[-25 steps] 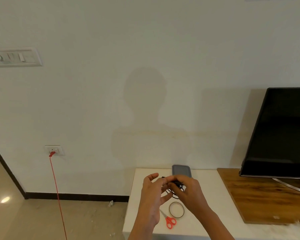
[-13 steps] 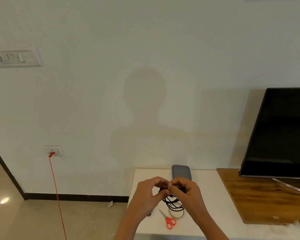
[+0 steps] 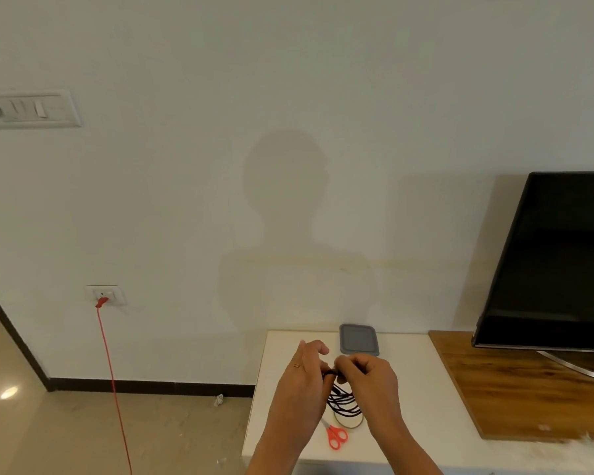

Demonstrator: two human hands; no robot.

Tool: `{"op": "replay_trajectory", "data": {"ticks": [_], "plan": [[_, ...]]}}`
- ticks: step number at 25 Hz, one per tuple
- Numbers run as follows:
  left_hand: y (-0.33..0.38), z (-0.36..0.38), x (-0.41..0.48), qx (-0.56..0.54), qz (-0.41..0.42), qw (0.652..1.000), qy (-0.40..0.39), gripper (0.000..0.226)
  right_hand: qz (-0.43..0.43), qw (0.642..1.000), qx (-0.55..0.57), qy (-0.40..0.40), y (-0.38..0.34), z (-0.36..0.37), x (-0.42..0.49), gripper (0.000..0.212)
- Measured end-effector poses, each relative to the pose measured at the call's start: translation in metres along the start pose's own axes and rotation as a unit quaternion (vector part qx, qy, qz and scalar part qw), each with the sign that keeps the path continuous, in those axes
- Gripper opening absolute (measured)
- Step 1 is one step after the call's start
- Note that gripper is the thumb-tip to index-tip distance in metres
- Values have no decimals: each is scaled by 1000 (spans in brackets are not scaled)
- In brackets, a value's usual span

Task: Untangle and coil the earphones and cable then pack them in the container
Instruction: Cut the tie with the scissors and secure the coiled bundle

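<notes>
A black cable (image 3: 344,402) hangs in several loops between my hands, above the white table (image 3: 412,389). My left hand (image 3: 300,389) pinches the top of the bundle with thumb and a finger, its other fingers raised. My right hand (image 3: 371,382) grips the same top part with curled fingers, right beside the left. A grey container (image 3: 358,339) with its lid on lies flat at the table's back edge, just beyond my hands. Which strands are earphones I cannot tell.
Red-handled scissors (image 3: 336,437) and a thin ring (image 3: 348,423) lie on the table under the cable. A wooden board (image 3: 515,382) carrying a dark TV (image 3: 559,262) fills the right. A red cord (image 3: 112,378) hangs from a wall socket at left.
My hands have lowered slightly and stayed together at the top of the bundle. The loops now hang longer below them. The left hand's outer fingers have lifted.
</notes>
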State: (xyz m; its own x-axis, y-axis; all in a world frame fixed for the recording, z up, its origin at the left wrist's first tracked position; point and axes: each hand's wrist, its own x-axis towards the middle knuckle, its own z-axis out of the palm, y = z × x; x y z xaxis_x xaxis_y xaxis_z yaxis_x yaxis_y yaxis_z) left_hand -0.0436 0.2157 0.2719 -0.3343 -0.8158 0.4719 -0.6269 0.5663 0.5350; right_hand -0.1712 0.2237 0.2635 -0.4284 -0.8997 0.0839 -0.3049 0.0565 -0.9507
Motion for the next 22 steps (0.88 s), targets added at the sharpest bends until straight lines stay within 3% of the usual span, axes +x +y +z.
{"op": "replay_trajectory", "data": {"ticks": [3, 6, 8, 15, 18, 20, 22], "plan": [[-1, 1, 0, 102, 123, 984, 77, 36, 65, 997, 11, -43, -2, -5, 9, 26], [-6, 7, 0, 152, 163, 970, 101, 37, 152, 980, -18, -129, -12, -11, 23, 28], [-6, 9, 0, 179, 163, 964, 108, 40, 161, 974, -45, -155, -16, -14, 31, 28], [3, 5, 10, 146, 126, 973, 124, 24, 60, 979, -13, -194, -21, -28, 38, 24], [6, 1, 11, 73, 62, 992, 83, 11, -1, 973, -10, -230, -21, -40, 39, 10], [7, -7, 14, -6, -9, 999, 33, 7, -57, 953, 4, -296, -16, -51, 39, 17], [8, -13, 17, -93, -69, 993, -7, 8, -112, 947, 16, -302, -12, -57, 38, 19]]}}
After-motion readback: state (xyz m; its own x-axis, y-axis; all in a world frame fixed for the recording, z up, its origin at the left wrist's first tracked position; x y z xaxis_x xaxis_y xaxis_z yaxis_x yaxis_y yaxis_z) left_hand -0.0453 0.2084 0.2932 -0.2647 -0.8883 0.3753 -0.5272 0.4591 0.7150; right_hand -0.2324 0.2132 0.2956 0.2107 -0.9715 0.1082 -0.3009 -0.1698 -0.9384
